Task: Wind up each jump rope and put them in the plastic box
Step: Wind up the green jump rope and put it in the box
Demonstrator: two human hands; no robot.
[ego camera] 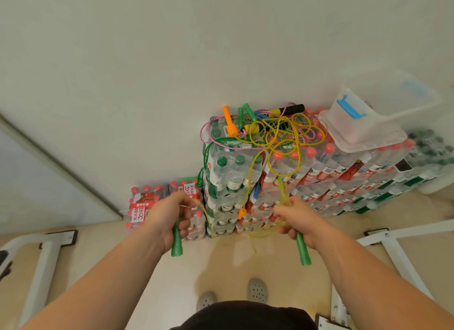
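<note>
While the left hand (172, 216) curls round one green handle (177, 242) and the right hand (298, 221) grips the other handle (303, 251), their yellow-green cord (283, 194) hangs blurred between them, near the viewer; more tangled ropes (265, 127) lie on the far stack of bottle packs (233, 172), just left of the clear plastic box (363, 128).
</note>
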